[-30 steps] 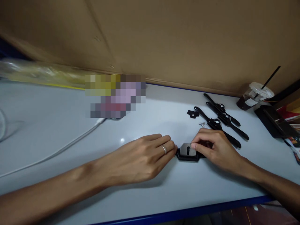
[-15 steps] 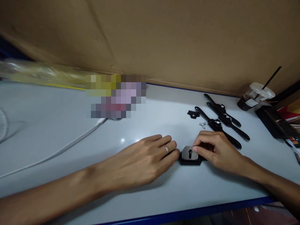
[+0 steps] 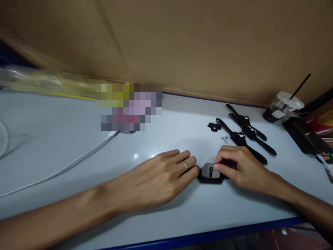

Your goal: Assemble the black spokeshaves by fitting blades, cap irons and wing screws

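A black spokeshave point(image 3: 209, 181) lies on the table, most of its handles hidden under my hands. On its body sits a grey metal blade point(image 3: 207, 170) with a keyhole-shaped slot, a dark screw head showing in it. My left hand point(image 3: 166, 175), a ring on one finger, is closed over the spokeshave's left side. With thumb and forefinger, my right hand point(image 3: 238, 166) pinches the blade's right edge. Beyond it lie a black cap plate point(image 3: 214, 127) and small silver thumbscrews point(image 3: 224, 139).
Three more black spokeshaves point(image 3: 241, 137) lie behind my right hand. A plastic cup point(image 3: 282, 106) with a straw stands at the back right, near a black box-like object point(image 3: 299, 133). A white cable point(image 3: 78, 163) crosses the left side. A cardboard wall point(image 3: 195, 45) bounds the back.
Hardly anything differs. The blade sits very slightly lower on the spokeshave body; both hands keep their places.
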Motion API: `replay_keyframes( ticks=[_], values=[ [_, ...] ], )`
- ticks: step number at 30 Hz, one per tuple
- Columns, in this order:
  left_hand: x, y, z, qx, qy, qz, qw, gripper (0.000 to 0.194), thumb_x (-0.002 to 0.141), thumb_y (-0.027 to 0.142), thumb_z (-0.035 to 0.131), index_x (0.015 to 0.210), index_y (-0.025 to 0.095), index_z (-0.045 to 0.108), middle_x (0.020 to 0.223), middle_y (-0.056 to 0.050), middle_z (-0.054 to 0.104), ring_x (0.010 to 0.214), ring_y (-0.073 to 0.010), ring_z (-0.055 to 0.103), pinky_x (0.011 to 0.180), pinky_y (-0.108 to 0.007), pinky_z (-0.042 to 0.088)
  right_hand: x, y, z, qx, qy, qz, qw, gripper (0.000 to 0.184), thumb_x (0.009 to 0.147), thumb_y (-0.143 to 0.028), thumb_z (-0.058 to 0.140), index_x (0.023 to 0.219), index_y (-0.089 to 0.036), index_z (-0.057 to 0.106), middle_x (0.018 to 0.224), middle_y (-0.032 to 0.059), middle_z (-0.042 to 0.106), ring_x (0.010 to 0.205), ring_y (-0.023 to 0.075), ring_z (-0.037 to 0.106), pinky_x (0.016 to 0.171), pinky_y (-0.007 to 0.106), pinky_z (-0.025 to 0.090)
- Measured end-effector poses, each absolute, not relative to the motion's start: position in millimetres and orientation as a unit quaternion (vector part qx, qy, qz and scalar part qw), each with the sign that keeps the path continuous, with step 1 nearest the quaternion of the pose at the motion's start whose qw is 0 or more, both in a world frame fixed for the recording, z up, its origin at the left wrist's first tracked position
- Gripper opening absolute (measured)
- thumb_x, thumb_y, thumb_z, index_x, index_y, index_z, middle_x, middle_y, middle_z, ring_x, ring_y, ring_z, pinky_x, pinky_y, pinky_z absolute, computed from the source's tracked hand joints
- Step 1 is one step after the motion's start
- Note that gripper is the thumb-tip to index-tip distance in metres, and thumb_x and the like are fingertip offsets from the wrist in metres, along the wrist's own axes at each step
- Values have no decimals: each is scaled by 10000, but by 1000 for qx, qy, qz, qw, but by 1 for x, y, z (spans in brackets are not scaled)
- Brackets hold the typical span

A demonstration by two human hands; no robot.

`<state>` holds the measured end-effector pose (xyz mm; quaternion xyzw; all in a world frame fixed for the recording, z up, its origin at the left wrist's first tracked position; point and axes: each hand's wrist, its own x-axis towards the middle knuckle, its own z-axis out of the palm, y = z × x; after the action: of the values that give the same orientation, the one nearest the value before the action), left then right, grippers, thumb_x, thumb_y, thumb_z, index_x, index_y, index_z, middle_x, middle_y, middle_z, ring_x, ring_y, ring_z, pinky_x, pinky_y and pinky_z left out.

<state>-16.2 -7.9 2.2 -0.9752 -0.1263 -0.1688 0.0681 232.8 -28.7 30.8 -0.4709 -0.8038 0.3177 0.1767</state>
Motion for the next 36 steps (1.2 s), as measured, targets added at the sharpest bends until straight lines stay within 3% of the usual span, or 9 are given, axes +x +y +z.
replay_keyframes(
  ticks=[6,10,14,19,22,24,26,29,36],
  values=[
    [-16,-9,4,-976,-132,-159,69,158,1006,100,456,970,124,608,823,-31,567,724,-192,479,647,-337,382,238,-27,37,-472,-812,267,218,235,928,-239,589,696,-208,605,665,-17,588,594,121,518,598,283,396],
    [-16,-9,5,-974,-134,-171,70,189,1022,114,440,931,140,604,809,-27,566,713,-183,477,637,-330,379,254,-16,44,-521,-794,110,293,239,961,-275,564,738,-232,639,712,21,650,629,161,553,632,334,419],
    [-15,-9,5,-974,-135,-166,72,193,1021,112,437,931,146,604,809,-28,570,712,-183,475,632,-327,377,267,-5,39,-554,-791,34,257,184,968,-288,576,834,-239,693,790,41,691,643,180,570,624,353,418],
    [-15,-9,6,-975,-137,-159,75,159,1003,112,466,907,146,588,812,-31,569,711,-188,476,629,-332,362,264,0,25,-497,-843,-47,201,268,1013,-268,509,1185,-180,696,1129,114,737,1022,294,608,860,456,482],
    [-15,-10,6,-974,-135,-161,82,181,1004,107,453,882,155,577,801,-31,569,703,-189,473,630,-332,359,257,3,22,-453,-877,-69,144,369,1039,-223,439,1373,-181,591,1329,107,686,1286,338,508,1039,556,412],
    [-14,-10,7,-974,-135,-164,84,196,1005,102,441,871,160,571,798,-31,569,697,-192,471,626,-333,357,254,5,21,-444,-886,-60,117,419,1042,-196,412,1445,-179,524,1338,114,682,1362,337,466,1115,602,353],
    [-14,-10,7,-973,-137,-164,83,198,1004,97,439,868,162,567,804,-32,569,700,-196,474,625,-336,358,252,3,21,-441,-890,-44,110,449,1041,-182,395,1481,-188,484,1303,129,692,1357,325,484,1132,614,350],
    [-13,-10,7,-973,-137,-162,89,177,998,95,453,880,161,568,809,-33,574,717,-200,483,637,-335,361,251,-6,24,-425,-896,-18,129,440,1037,-185,411,1467,-212,498,1291,138,679,1275,304,541,1065,567,439],
    [-15,-9,3,-974,-141,-154,90,141,1001,119,476,910,155,577,828,-36,579,731,-205,487,643,-344,360,250,-24,34,-389,-910,12,145,304,1002,-157,477,1240,-181,665,979,108,731,977,259,619,846,428,491]
  ],
)
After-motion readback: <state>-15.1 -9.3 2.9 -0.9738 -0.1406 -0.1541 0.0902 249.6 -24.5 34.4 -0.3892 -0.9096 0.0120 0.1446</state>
